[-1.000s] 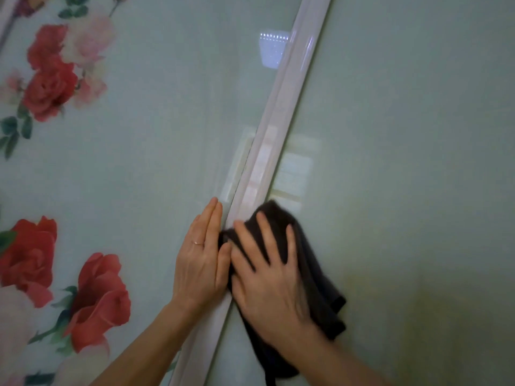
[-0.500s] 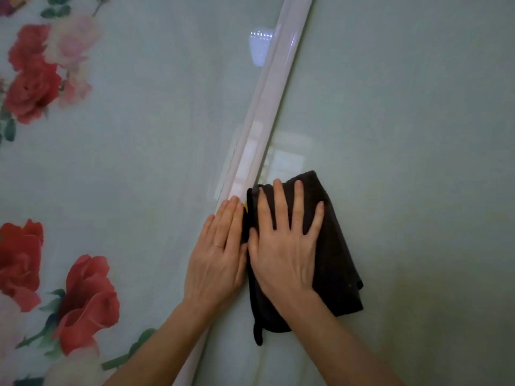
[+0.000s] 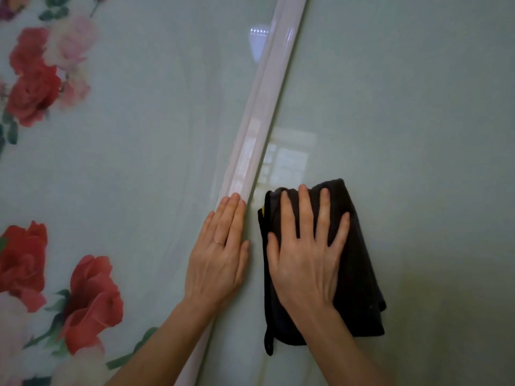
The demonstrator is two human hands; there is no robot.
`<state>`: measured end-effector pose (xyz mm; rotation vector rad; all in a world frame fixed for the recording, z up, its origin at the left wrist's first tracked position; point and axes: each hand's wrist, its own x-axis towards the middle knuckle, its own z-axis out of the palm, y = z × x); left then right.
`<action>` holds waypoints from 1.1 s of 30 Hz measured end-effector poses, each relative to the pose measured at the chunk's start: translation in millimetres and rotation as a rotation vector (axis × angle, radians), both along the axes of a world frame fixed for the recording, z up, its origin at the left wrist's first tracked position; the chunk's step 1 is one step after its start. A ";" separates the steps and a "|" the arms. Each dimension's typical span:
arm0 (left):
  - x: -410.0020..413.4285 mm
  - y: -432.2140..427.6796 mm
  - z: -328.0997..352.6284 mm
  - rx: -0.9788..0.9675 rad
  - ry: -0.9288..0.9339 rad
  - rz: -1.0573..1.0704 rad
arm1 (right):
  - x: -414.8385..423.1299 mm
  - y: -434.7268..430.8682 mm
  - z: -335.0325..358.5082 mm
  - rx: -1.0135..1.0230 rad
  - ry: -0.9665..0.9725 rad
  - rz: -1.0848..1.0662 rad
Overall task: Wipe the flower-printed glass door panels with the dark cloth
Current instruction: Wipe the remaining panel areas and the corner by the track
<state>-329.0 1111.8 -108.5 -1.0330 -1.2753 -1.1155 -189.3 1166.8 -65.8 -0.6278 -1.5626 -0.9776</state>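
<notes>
Pale green glass fills the view, split by a white frame strip (image 3: 267, 87) that runs on a slant from the top middle down to the lower left. On the left panel (image 3: 139, 162) red and pink roses (image 3: 92, 299) are printed along its left side; the right panel (image 3: 404, 121) shows plain green where it can be seen. A bright window reflection (image 3: 289, 160) lies on the right panel just beside the strip, and a lamp's reflection (image 3: 257, 40) sits higher up against it. The cloth (image 3: 359, 274), dark and folded, lies flat on the right panel, near the strip but apart from it, with a small loop (image 3: 269, 344) hanging at its lower left corner and a bit of yellow (image 3: 262, 210) at its upper left edge. The right hand (image 3: 306, 254) presses on the cloth with flat palm and straight, spread fingers. The left hand (image 3: 220, 257) rests flat over the strip and the edge of the left panel, fingers straight and close together, a thin ring (image 3: 218, 241) on one finger. The two hands lie side by side with a narrow gap between them.
</notes>
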 end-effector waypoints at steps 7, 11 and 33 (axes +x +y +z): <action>1.9 1.3 2.1 0.070 -0.003 -0.055 | -44.7 -16.2 -7.1 -0.030 0.054 0.019; -1.9 1.7 -0.1 0.057 -0.002 -0.059 | -41.3 -15.1 -7.3 -0.027 0.030 0.057; -5.5 3.1 -2.9 0.033 0.057 -0.006 | 4.2 0.3 -11.0 -0.026 0.068 0.094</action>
